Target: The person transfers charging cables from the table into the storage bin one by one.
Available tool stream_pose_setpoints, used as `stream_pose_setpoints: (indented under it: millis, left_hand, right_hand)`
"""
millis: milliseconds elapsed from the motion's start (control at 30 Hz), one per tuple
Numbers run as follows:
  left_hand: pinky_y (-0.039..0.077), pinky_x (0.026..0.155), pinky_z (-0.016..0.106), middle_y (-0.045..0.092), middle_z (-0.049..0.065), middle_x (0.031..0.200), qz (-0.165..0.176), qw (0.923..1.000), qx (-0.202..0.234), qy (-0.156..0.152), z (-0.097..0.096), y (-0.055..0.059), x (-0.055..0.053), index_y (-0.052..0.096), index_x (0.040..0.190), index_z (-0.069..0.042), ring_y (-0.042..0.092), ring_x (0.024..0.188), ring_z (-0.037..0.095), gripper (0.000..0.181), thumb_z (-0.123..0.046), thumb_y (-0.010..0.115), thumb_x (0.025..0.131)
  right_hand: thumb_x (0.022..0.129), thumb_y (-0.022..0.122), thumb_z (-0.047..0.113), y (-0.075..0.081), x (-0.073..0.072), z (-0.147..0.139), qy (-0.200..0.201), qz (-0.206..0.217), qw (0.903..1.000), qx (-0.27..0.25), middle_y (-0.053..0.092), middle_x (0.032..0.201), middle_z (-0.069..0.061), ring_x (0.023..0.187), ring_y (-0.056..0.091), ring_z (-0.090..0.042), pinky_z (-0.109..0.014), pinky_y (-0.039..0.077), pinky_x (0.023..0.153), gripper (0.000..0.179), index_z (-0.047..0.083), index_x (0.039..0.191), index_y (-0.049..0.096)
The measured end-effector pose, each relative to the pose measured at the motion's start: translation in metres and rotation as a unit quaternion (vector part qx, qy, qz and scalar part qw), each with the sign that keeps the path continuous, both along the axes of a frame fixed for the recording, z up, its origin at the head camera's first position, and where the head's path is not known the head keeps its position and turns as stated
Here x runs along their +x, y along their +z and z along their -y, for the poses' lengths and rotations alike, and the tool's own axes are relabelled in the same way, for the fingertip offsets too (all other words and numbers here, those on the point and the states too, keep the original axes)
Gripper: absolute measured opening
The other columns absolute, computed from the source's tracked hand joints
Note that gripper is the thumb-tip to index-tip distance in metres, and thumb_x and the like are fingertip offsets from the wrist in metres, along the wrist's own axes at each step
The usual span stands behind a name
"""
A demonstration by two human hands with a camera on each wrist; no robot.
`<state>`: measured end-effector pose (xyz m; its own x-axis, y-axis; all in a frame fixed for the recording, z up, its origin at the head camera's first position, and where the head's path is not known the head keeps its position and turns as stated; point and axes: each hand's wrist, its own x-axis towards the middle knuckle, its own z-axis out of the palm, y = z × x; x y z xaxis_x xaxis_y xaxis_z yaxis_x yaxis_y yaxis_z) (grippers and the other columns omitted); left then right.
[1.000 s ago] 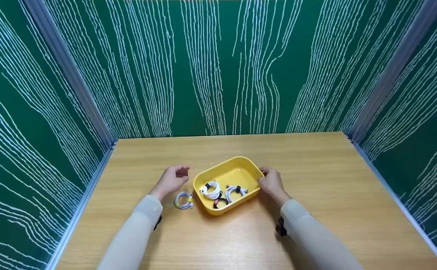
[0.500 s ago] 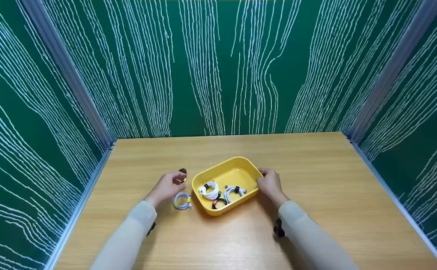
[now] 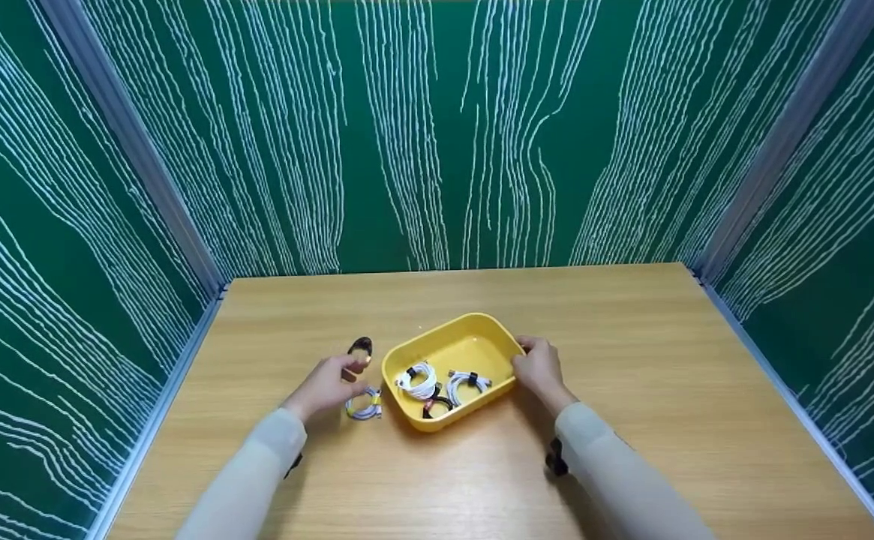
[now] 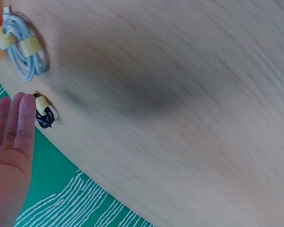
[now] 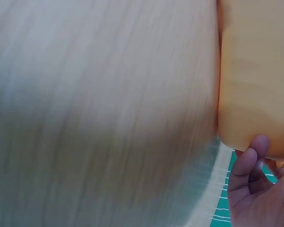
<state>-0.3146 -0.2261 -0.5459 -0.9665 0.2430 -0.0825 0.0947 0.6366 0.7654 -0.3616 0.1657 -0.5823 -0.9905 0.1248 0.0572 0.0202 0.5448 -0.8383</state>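
Note:
My right hand [image 3: 540, 366] grips the right end of a yellow plastic box [image 3: 485, 351], its thumb at the rim; in the right wrist view the curled fingers [image 5: 242, 161] meet the box's corner. On the other side, my left hand [image 3: 325, 386] is over a coiled pale grey cable [image 3: 367, 413] with yellow ties and partly covers it. Nothing shows in its grasp; the left wrist view has its fingers [image 4: 26, 123] straight. Just beyond the fingertips lies a black coiled cable [image 3: 362, 344] with a yellow tie [image 4: 41, 104].
Inside the box are a white coiled cable [image 3: 420, 384] with a black tie, a paler coil [image 3: 470, 387] and a small black-and-red one [image 3: 429, 411]. The wooden table [image 3: 617, 315] ends at green walls [image 3: 406, 187] with white lines.
The left hand has drawn back toward me from the upper left of the box to the pale grey cable, uncovering the black cable. The right hand keeps its hold on the box.

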Motion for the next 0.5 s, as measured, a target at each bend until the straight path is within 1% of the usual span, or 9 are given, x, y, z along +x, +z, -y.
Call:
stream_pose_setpoints:
  millis: [100,200,367,500]
  left_hand:
    - [0.056,0.108,0.052,0.07,0.02,0.129,0.01,0.9999,-0.012,0.004,0.001,-0.003,0.001,0.066,0.14,0.003,0.067,0.116,0.032,0.048,-0.012,0.079,0.097]
    - [0.056,0.108,0.051,0.07,0.018,0.128,0.017,0.9995,-0.024,0.007,0.001,-0.006,0.0,0.067,0.14,0.001,0.068,0.115,0.03,0.047,-0.011,0.079,0.096]
    - [0.054,0.111,0.054,0.073,0.019,0.13,0.008,0.9988,-0.048,-0.006,0.005,-0.011,-0.001,0.069,0.137,0.001,0.069,0.12,0.034,0.045,-0.008,0.079,0.095]
    - [0.052,0.114,0.055,0.075,0.019,0.131,-0.003,0.9977,-0.067,-0.012,0.007,-0.016,-0.003,0.07,0.136,0.001,0.069,0.124,0.036,0.043,-0.01,0.079,0.095]
  right_hand:
    - [0.09,0.057,-0.007,0.0,0.0,0.001,0.001,-0.001,1.0,-0.007,0.078,0.117,-0.023,0.099,0.07,-0.027,-0.033,0.058,0.083,0.041,-0.003,0.125,0.078]
    - [0.09,0.057,-0.007,0.0,0.001,0.001,0.002,0.002,0.9999,-0.011,0.077,0.124,-0.025,0.107,0.071,-0.03,-0.039,0.06,0.09,0.045,-0.004,0.131,0.075]
    - [0.087,0.057,-0.007,-0.002,0.0,0.001,0.0,-0.011,0.9999,-0.01,0.078,0.118,-0.026,0.1,0.071,-0.03,-0.037,0.059,0.084,0.044,-0.005,0.126,0.077]
    - [0.085,0.056,-0.007,-0.004,0.0,0.0,-0.002,-0.017,0.9998,-0.008,0.079,0.118,-0.026,0.102,0.072,-0.03,-0.038,0.06,0.086,0.046,-0.005,0.127,0.077]
